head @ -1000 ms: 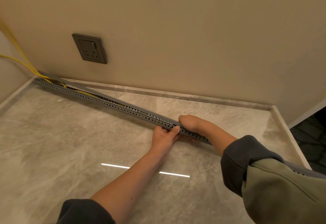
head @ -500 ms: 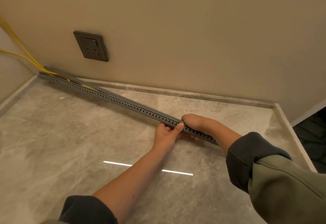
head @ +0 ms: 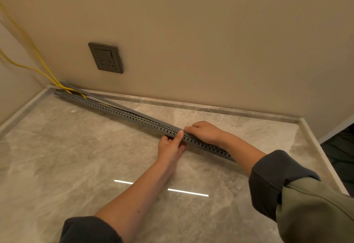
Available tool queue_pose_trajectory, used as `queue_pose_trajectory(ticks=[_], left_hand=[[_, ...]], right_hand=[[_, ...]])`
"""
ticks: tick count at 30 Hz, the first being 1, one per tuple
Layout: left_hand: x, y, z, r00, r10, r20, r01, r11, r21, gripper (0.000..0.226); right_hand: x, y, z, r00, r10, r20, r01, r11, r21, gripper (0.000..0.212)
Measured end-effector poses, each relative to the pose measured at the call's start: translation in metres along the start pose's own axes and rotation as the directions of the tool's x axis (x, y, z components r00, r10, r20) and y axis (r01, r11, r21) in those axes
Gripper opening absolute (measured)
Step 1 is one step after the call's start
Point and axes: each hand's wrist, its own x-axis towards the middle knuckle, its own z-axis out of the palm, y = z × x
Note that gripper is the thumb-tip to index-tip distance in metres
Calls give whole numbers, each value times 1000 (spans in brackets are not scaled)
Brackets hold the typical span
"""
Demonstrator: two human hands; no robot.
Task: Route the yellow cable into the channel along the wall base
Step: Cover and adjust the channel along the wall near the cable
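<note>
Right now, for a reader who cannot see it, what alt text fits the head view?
The left hand and right hand grip a grey slotted channel lying angled on the floor; yellow cable enters its far end in the corner, near a wall socket.

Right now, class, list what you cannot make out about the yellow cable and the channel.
Head view:
Where the yellow cable starts: cut off by the left edge.
How far it runs inside the channel: hidden by the channel's slotted side.
The channel's near end: hidden behind the right forearm.
</note>
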Motion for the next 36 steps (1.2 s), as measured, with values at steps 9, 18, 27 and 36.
queue_pose_trajectory(ticks=[9,18,27,36], left_hand=[[-1,-3,2,998,65,-18,-65,998,25,16],[-5,-6,8,986,161,-37,-159,986,50,27],[-5,-3,9,990,134,-42,-136,990,-36,32],[-1,-3,0,998,66,12,-66,998,-21,25]], right_hand=[[-6,6,-4,995,-92,30,94,994,-57,54],[-13,5,0,992,-128,9,128,991,-31,40],[-15,9,1,980,-194,-39,188,975,-115,33],[-13,11,11,980,-198,-28,186,954,-237,34]])
